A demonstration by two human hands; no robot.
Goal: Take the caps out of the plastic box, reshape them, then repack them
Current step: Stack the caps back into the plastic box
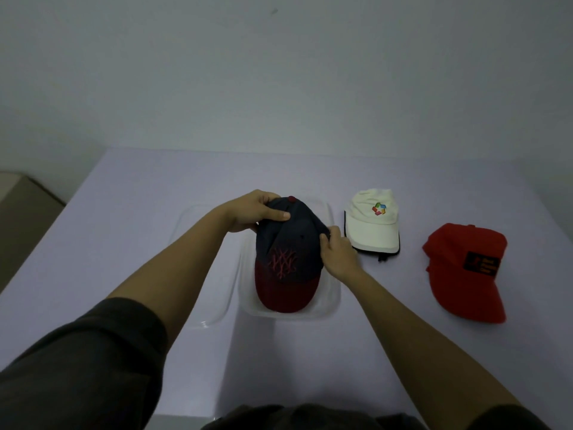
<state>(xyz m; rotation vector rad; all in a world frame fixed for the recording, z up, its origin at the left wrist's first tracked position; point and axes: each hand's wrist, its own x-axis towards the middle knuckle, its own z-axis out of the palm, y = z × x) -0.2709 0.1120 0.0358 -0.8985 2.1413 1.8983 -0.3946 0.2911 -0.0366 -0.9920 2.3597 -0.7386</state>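
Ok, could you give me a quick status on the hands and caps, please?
Both hands, left and right, grip navy cap over plastic box. White cap, red cap on table. Nothing obstructing.

Navy cap [288, 243]: matt woven cloth, raised stitched emblem. Cream cap [372, 220]: smooth, matt cloth. Red cap [462, 268]: matt cloth with a flat dark patch. Plastic box [328, 302]: clear, glossy plastic. Surface [124, 228]: smooth, matt, pale finish.

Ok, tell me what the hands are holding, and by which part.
Both hold the navy cap over the plastic box: left hand grips the crown's back, right hand its side.
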